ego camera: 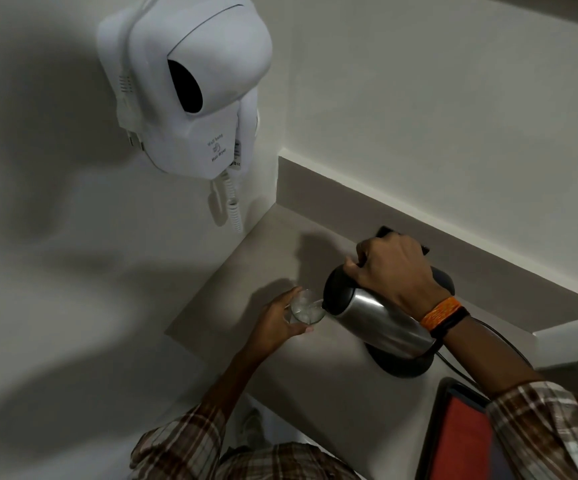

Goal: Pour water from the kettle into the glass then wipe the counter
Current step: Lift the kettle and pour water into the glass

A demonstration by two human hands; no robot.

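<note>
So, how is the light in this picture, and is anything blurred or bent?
Head view: dim light, with large soft shadows on the left wall; glare streaks on the kettle; the glass looks hazy; the wide lens bends the counter edges.

We saw the kettle (370, 315), brushed steel with a black lid and handle, tipped steeply leftward above its black base (402, 365), spout at the rim of the glass (306, 310); the glass, clear and short, stood upright on the pale grey worktop (280, 244), water visible inside it.
</note>
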